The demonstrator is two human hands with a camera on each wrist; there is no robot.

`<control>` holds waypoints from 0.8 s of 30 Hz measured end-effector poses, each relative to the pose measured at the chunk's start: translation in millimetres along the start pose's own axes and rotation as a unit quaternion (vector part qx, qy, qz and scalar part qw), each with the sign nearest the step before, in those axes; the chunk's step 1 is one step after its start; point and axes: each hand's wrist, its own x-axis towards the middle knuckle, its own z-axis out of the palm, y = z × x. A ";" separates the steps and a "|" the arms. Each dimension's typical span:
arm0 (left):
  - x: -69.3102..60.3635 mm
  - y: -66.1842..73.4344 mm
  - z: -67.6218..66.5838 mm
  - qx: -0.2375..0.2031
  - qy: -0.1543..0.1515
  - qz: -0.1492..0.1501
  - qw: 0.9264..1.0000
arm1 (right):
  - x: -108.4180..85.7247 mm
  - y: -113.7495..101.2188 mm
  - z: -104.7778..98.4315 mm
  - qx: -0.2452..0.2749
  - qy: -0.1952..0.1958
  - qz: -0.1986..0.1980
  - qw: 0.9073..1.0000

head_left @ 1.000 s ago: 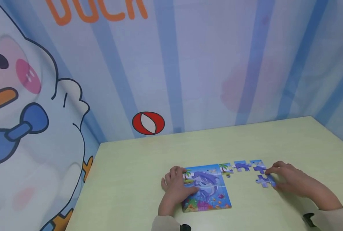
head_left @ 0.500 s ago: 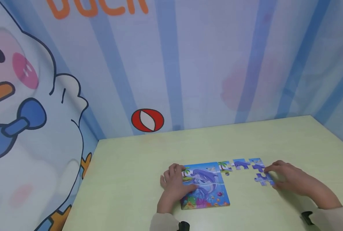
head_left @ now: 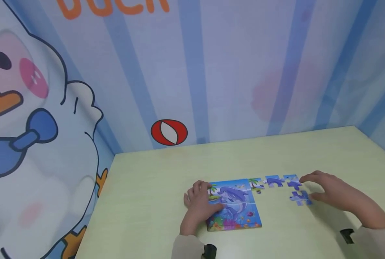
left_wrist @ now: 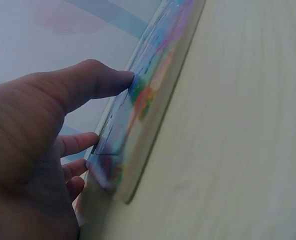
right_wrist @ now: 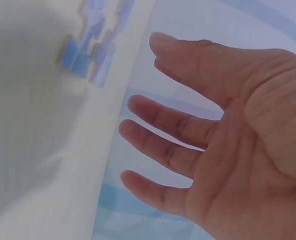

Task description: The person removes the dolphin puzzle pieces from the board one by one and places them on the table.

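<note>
A square board with a dolphin picture lies flat on the table, its thick pale edge showing in the left wrist view. My left hand holds it at the left side, thumb on the picture and fingers at the edge. To its right, several jigsaw pieces form a row: a palm-tree piece, a dolphin piece and a corner piece. Just below the corner piece lies another jigsaw piece, apart from it. My right hand hovers beside these two, fingers spread, gripping nothing.
The pale table runs back to a striped fabric backdrop. A large printed duck covers the left side of the backdrop, beside a printed red ball. Dark bands show at the cuffs.
My right hand has come off the lower jigsaw piece and its fingers have spread. That piece now lies free under the corner piece. The left hand stays on the board; the head view shifts slightly.
</note>
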 end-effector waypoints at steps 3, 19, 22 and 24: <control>1.2 0.9 0.4 0.001 -0.001 0.000 1.000 | 3.8 -7.0 -3.7 0.009 -0.006 -0.005 1.000; 0.0 -0.5 -3.8 -0.004 -0.001 0.006 1.000 | 30.8 -43.4 9.8 0.042 0.005 -0.031 0.999; 0.3 0.9 -3.0 -0.004 -0.001 0.004 1.000 | 33.8 -47.4 15.4 0.046 0.008 -0.036 0.998; 0.0 1.4 -2.0 -0.004 -0.003 0.000 1.000 | 35.4 -50.7 20.0 0.050 0.003 -0.030 0.998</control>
